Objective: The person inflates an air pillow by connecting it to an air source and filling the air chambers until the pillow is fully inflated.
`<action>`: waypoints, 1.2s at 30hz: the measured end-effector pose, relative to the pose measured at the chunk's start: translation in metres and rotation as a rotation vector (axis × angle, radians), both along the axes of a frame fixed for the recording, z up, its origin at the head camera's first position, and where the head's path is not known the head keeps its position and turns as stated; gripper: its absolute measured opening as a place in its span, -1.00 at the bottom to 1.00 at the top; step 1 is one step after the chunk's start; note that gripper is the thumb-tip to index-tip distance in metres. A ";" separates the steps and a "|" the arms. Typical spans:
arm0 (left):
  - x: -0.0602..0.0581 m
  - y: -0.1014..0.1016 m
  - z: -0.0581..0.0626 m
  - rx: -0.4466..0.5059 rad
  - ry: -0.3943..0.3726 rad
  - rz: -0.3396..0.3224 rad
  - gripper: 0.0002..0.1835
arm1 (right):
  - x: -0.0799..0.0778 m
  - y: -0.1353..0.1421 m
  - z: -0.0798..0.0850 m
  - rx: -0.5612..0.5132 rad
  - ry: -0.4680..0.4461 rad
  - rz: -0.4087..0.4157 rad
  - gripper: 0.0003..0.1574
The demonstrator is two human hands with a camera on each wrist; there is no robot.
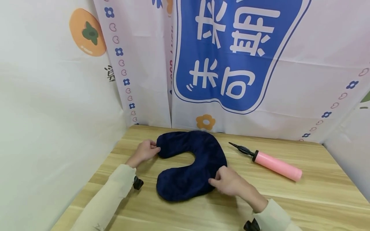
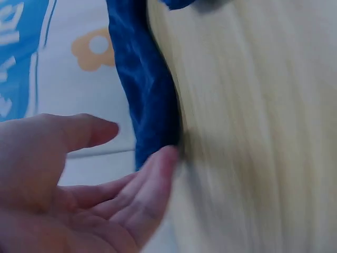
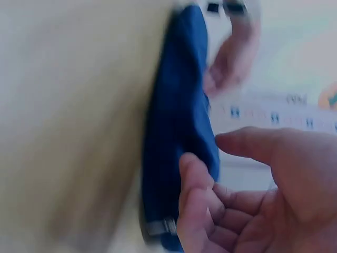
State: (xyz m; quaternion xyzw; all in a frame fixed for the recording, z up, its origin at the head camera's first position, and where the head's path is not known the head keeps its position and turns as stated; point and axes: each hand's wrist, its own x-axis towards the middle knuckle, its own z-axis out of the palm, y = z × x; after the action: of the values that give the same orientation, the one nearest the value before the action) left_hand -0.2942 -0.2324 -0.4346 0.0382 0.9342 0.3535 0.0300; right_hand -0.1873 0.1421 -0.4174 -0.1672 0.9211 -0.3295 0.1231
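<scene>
A dark navy U-shaped neck pillow (image 1: 206, 154) lies flat on the wooden table, its opening toward the left. My left hand (image 1: 146, 150) is at the tip of the far arm of the pillow. In the left wrist view, the fingertips (image 2: 166, 155) touch the pillow's end while the thumb stays apart from it. At the near right curve, my right hand (image 1: 228, 181) touches the pillow's edge. Loosely bent fingers (image 3: 195, 184) lie against the fabric in the right wrist view, with a gap between them and the thumb. A pale label shows on the pillow's side there.
A pink hand pump (image 1: 277, 165) with a black nozzle lies on the table (image 1: 318, 192) to the right of the pillow. Behind the table hangs a white printed cloth (image 1: 150, 64) with a blue panel. A white wall covering (image 1: 43, 112) borders the left side.
</scene>
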 end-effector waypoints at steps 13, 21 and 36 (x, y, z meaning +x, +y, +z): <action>0.084 0.027 0.000 0.059 -0.127 -0.244 -0.80 | -0.053 0.055 -0.019 0.023 0.059 -0.125 -0.27; 0.080 0.021 -0.011 0.074 -0.012 -0.075 -0.94 | -0.037 0.032 -0.019 0.000 0.080 -0.142 -0.36; 0.058 -0.002 0.001 -0.130 0.072 -0.172 -0.75 | 0.014 0.032 0.001 0.039 -0.083 -0.098 -0.21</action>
State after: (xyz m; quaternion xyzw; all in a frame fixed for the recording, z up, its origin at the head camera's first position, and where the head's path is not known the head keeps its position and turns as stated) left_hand -0.2361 -0.2344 -0.4334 0.1288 0.9489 0.2866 0.0292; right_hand -0.1730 0.1740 -0.4160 -0.1056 0.9286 -0.3237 0.1479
